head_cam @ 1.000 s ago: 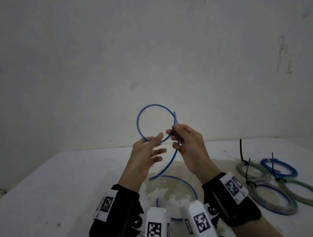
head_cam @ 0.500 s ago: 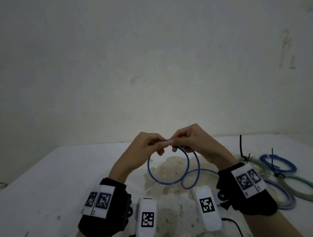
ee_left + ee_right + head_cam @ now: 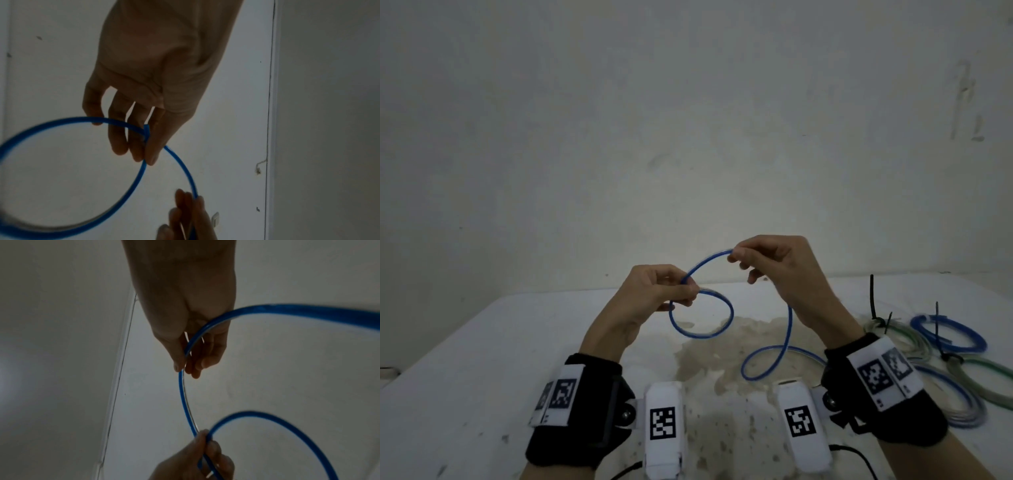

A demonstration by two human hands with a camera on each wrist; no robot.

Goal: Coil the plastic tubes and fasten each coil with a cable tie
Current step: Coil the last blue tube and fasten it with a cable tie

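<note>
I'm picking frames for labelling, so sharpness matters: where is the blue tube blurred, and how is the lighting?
Head view: dim, even light; blue tube slightly smeared near the right hand. Left wrist view: left hand backlit and dark, the near loop blurred. Right wrist view: hand dark, the near tube soft.

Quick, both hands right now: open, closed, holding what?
Left hand: closed, thumb and fingers pinching the blue tube where the loop crosses.
Right hand: closed, pinching the same tube further along, above the table.
</note>
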